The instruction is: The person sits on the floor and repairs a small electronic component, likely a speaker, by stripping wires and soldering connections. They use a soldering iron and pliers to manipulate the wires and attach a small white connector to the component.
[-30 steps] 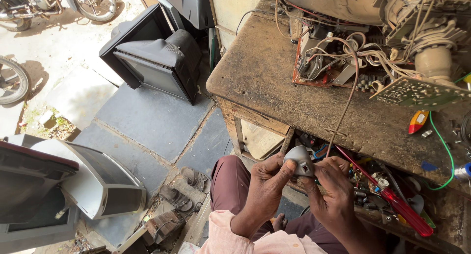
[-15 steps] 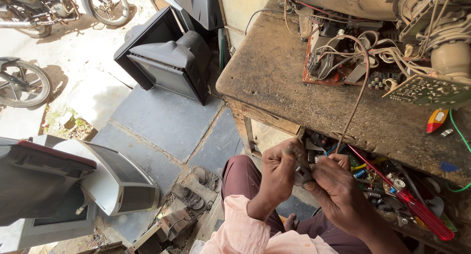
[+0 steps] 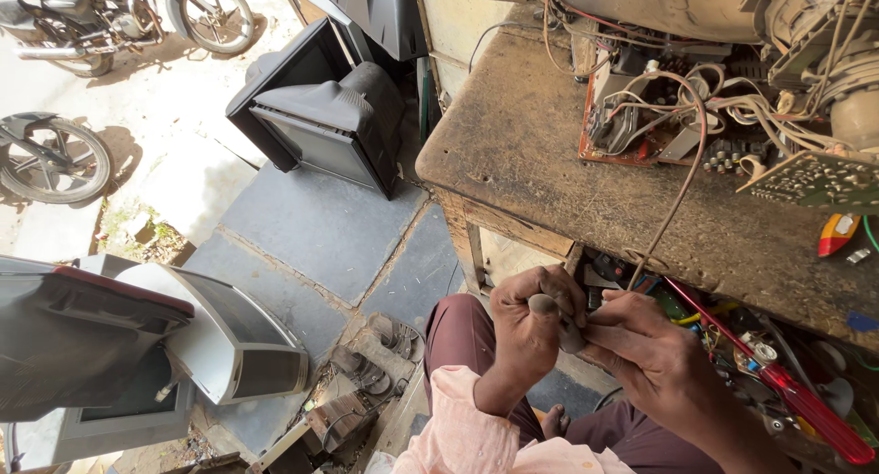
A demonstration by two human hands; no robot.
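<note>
My left hand (image 3: 529, 327) and my right hand (image 3: 650, 357) meet in front of me, below the edge of the wooden workbench (image 3: 549, 153). Together they grip a small grey metal part (image 3: 555, 316), mostly hidden by the fingers; only a rounded grey end shows. A brown wire (image 3: 676, 199) runs down from the electronics on the bench toward my hands. My knees in maroon trousers (image 3: 458, 332) are under my hands.
An open circuit chassis with tangled wires (image 3: 696, 108) sits on the bench. A red-handled tool (image 3: 787, 392) lies in the cluttered shelf below. Old television casings stand on the floor, one dark (image 3: 320, 117), one grey (image 3: 165, 346). Motorcycle wheels (image 3: 50, 158) are at far left.
The camera view has drifted, showing the bench more to the right. My hands have closed tighter around the small grey part, covering more of it than before.
</note>
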